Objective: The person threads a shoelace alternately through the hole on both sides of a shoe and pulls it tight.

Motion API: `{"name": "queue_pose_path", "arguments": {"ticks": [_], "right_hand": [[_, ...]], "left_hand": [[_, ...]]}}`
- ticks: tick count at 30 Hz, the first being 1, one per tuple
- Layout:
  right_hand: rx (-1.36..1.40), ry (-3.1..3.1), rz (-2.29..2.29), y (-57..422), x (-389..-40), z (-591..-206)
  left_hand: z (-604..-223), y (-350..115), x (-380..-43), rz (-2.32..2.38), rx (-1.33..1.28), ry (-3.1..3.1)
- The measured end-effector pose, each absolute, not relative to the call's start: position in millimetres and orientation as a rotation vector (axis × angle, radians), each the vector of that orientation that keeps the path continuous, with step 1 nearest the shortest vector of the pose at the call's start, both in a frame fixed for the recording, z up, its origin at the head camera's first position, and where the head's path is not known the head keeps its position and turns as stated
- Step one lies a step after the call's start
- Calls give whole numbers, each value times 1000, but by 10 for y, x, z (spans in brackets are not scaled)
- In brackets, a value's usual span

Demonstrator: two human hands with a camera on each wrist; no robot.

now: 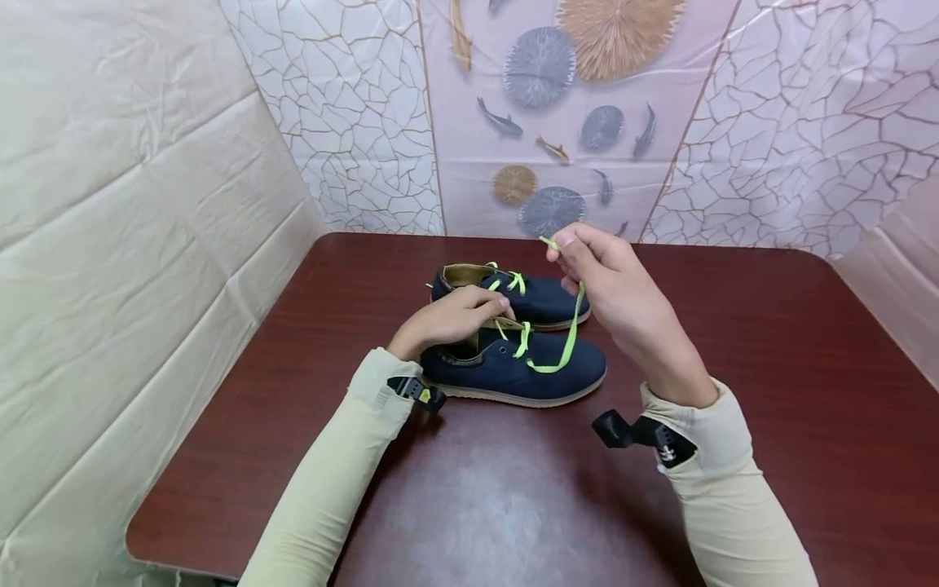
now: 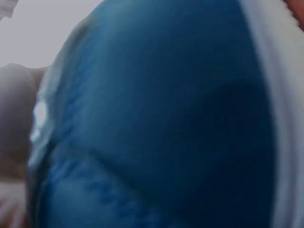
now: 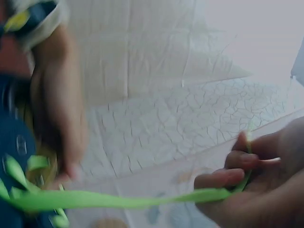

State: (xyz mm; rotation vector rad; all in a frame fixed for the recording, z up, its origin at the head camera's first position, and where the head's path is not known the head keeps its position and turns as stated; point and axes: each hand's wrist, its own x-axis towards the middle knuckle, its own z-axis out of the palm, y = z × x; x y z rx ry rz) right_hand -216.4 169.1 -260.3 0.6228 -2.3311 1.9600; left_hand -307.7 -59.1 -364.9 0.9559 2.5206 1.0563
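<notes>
A navy shoe (image 1: pixel 487 375) with a pale sole stands on the table, toe to the right. My left hand (image 1: pixel 456 316) reaches over its opening and pinches the raised tongue (image 1: pixel 504 323). The shoe's side (image 2: pixel 166 104) fills the left wrist view, blurred. Raised above the toe, my right hand (image 1: pixel 614 269) pinches a flat neon-green shoelace (image 1: pixel 572 330) near its end. The lace hangs in a curve from those fingers to the shoe's eyelets; in the right wrist view the lace (image 3: pixel 128 201) runs across to the right hand (image 3: pixel 256 175).
Behind the near shoe stands a matching navy shoe (image 1: pixel 550 297) with green laces, close beside it. Both are on a dark red-brown table (image 1: pixel 778 367). A patterned cloth (image 1: pixel 367 122) hangs behind the table, and a pale cloth wall (image 1: pixel 147 244) is at the left.
</notes>
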Motion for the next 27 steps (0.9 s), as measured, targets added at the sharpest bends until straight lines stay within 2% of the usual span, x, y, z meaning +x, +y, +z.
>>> {"name": "queue_pose_path", "arguments": {"ticks": [5,8,17,27], "right_hand": [[552,-2571,1303,1733,-2206,-2622],[522,-2642,1141,1732,-2237,-2660],[578,-2977,940,1714,-2385,-2861],[771,-3002,867,1722,-2469,-2957]], "left_hand": [[-3613,-670,-3086,1034,1033,2479],[-3605,-669,-3085,1022,1085,2439],[-3629,-674,-3099,1024,1195,2323],[-3652,-682,-3127,1030,1197,2326]]}}
